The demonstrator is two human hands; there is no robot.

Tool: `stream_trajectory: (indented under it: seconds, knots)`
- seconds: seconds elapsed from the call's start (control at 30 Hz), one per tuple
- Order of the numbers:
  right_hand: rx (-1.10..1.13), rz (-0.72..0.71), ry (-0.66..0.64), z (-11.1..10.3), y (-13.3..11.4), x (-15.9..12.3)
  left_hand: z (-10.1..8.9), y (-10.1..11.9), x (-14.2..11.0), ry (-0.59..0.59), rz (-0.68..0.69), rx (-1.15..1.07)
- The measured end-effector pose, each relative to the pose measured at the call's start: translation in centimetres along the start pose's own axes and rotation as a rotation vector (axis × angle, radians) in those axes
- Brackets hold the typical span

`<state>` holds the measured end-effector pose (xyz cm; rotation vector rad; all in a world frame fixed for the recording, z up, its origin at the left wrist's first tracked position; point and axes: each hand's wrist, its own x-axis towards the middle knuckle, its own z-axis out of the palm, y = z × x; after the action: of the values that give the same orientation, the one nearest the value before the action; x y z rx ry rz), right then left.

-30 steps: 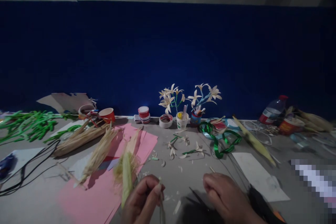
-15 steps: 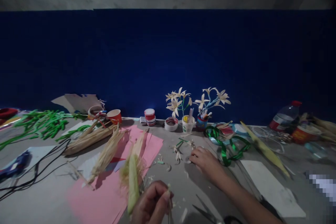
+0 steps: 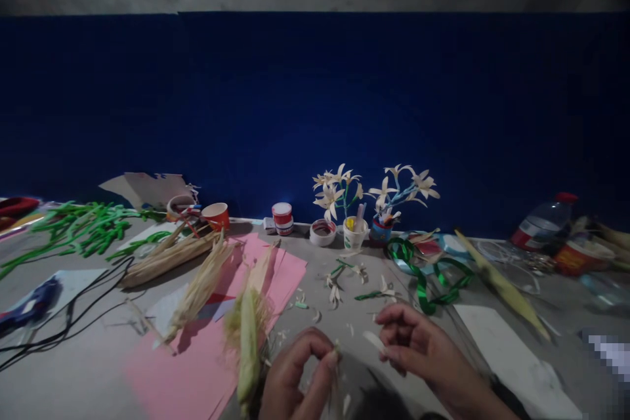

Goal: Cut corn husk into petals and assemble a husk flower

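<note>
My left hand (image 3: pixel 298 377) is low at the centre, its thumb and fingers pinched on a thin pale stalk (image 3: pixel 336 380) that runs down out of view. My right hand (image 3: pixel 418 348) is just to its right, fingers closed on a small pale husk petal (image 3: pixel 374 341). The two hands are close together above the grey table (image 3: pixel 88 354). A corn cob in its husk (image 3: pixel 249 335) lies on pink paper (image 3: pixel 177 367) beside my left hand. Small husk flowers with green stems (image 3: pixel 371 292) lie on the table beyond my hands.
Two bunches of pale husk flowers (image 3: pixel 339 187) stand in cups against the blue wall (image 3: pixel 315 111). A green ribbon (image 3: pixel 428 275), a long husk (image 3: pixel 502 285), white paper (image 3: pixel 512 354) and a bottle (image 3: pixel 544 220) are at the right. Dry husks (image 3: pixel 167 259), green stems (image 3: pixel 79 230) and a black cable (image 3: pixel 63 321) lie left.
My right hand reached out to the loose husk flowers on the table, then drew back towards my left hand with a small pale petal in its fingers. My left hand stayed low.
</note>
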<state>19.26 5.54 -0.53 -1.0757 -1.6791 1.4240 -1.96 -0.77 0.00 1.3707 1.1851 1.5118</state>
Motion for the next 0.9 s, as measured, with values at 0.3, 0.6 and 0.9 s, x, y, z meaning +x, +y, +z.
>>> stream_trajectory:
  seconds: [0.3, 0.6, 0.9]
  knots:
    - [0.642, 0.181, 0.050, 1.6, -2.7, -4.4, 2.4, 1.0, 0.3, -0.281, -0.139, -0.316]
    - [0.237, 0.024, 0.092, 0.7, -2.1, -5.2, 3.3, 1.5, 0.3, -0.305, -0.459, -0.699]
    - [0.043, -0.006, 0.086, 0.2, -3.2, -6.6, 2.7, 2.5, 0.7, -0.440, -0.401, -0.553]
